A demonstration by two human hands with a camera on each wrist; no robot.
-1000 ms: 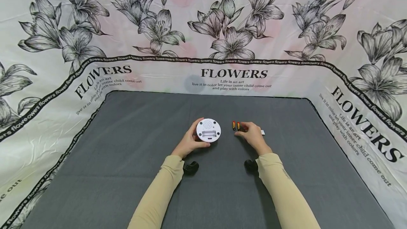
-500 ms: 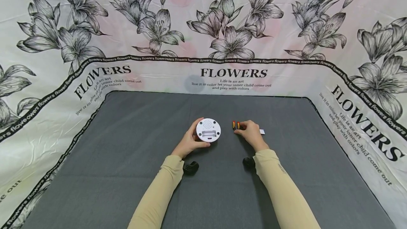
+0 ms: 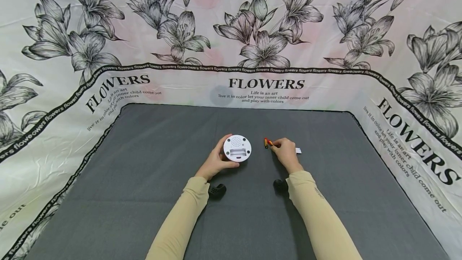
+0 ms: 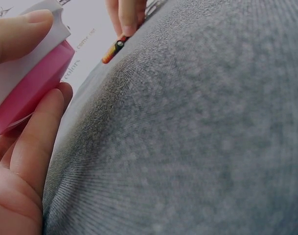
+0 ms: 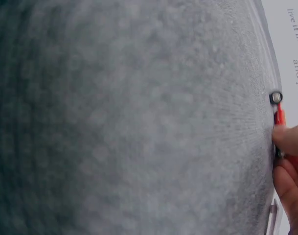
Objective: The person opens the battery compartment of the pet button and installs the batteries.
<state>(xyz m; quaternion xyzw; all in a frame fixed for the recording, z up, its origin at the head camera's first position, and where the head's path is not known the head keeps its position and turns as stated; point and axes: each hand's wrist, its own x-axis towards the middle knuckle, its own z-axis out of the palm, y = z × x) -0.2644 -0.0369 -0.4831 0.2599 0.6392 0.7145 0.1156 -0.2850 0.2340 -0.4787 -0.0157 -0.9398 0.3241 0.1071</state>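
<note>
My left hand (image 3: 215,162) grips a round white device (image 3: 237,143) by its edge, its underside with an open battery compartment (image 3: 238,153) facing up. A pink side shows on this device (image 4: 38,81) in the left wrist view. Thumb and fingers of my right hand (image 3: 286,154) pinch one red-and-black battery (image 3: 270,143), now slanted. A second battery (image 3: 266,143) lies on the cloth just left of it. In the right wrist view the right hand (image 5: 291,142) covers part of the pinched battery.
A small flat white piece (image 3: 298,150) lies right of the right hand, partly behind it. Grey cloth (image 3: 173,139) covers the table, bordered by a white flower-printed cloth (image 3: 195,87). Black wrist devices (image 3: 217,191) sit below both cuffs.
My right hand has closed on the right-hand battery and tilted it out of line with the other one. The left hand and the device stay in place.
</note>
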